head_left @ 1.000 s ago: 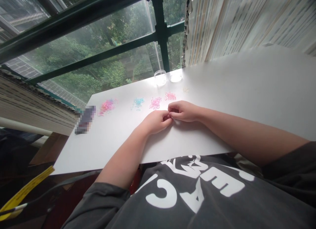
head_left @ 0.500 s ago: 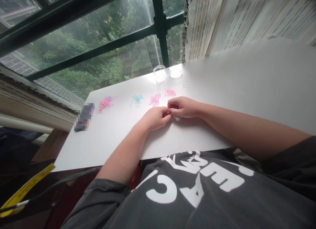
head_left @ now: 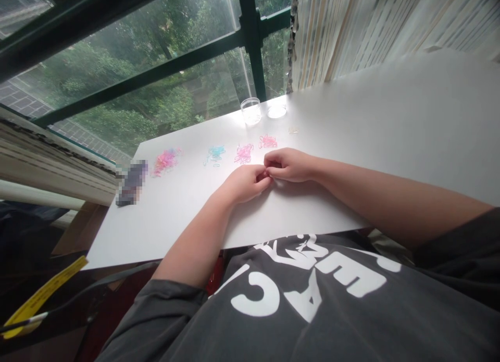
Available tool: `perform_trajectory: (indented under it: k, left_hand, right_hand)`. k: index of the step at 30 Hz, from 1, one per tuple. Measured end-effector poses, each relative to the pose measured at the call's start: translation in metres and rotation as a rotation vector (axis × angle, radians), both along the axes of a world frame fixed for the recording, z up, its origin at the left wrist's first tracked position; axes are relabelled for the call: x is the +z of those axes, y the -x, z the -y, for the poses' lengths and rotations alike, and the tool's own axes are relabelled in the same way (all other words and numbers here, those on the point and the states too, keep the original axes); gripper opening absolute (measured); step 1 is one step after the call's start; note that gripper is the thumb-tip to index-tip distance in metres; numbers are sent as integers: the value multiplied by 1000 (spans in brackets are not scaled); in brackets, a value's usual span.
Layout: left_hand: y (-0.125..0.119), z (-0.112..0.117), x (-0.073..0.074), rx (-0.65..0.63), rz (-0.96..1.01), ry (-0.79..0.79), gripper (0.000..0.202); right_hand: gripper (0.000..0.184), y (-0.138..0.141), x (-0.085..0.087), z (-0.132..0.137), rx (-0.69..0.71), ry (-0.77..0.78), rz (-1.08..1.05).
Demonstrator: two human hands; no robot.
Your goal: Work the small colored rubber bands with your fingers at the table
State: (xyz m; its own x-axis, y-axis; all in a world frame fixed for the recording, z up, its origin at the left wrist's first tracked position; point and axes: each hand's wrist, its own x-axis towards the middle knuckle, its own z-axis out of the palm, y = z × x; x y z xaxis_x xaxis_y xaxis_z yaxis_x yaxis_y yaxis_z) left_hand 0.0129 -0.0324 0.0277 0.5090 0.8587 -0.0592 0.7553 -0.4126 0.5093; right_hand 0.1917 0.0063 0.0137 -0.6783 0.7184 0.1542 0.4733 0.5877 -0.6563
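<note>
My left hand (head_left: 247, 184) and my right hand (head_left: 289, 164) meet just above the white table, fingertips touching. Both are closed in a pinch. Whatever lies between the fingers is too small and covered to make out. Just beyond them are a coral-pink pile (head_left: 268, 141) and a pink pile (head_left: 244, 153) of small thin loop-shaped pieces. Farther left sits a teal pile (head_left: 216, 153) of similar pieces. A larger mixed pile (head_left: 166, 161), mostly pink with some yellow and purple, lies beyond that. A few pale yellowish pieces (head_left: 292, 130) rest behind my right hand.
A clear round container (head_left: 250, 112) and a shallow clear round piece (head_left: 277, 110), perhaps its lid, stand at the table's window edge. A blurred dark object (head_left: 132, 183) lies at the left end of the white table (head_left: 164, 221). A striped curtain (head_left: 351, 34) hangs behind.
The view has tilted slightly, so everything sits a little higher in the picture. My hands stay together in nearly the same pinch, and the piles look the same.
</note>
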Motion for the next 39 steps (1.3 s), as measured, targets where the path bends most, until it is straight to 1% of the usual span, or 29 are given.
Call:
perform_trajectory:
  k: [10, 16, 29, 39]
  left_hand:
    - [1, 0, -2, -13, 14, 1, 19]
    - [0, 1, 0, -2, 21, 21, 19]
    - [1, 0, -2, -26, -22, -37, 24]
    - [1, -1, -2, -30, -32, -41, 27]
  right_hand:
    - [7, 0, 1, 1, -6, -7, 1]
    - [6, 0, 1, 1, -14, -8, 2]
    - [8, 0, 1, 1, -13, -17, 2]
    - [7, 0, -1, 0, -5, -27, -1]
